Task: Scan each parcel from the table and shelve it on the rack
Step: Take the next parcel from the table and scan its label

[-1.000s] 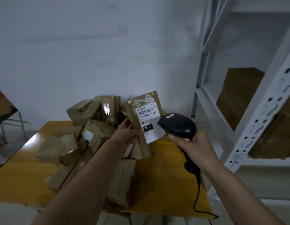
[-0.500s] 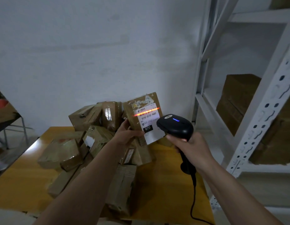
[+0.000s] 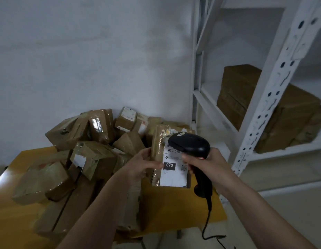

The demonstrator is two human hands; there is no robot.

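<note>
Gripped at its left edge by the left hand, thumb across the front: a flat parcel with a white label marked 070, held upright above the table's right front part. Wrapped around the handle of a black scanner: the right hand, fingers curled; scanner head overlapping the parcel's upper right corner. Heaped left of and behind the parcel: a pile of brown boxes covering most of the table. Bare yellow top below the parcel, out to the table's right edge. Right of the parcel: a white rack, boxes on one shelf, free shelf room in front of them.
</note>
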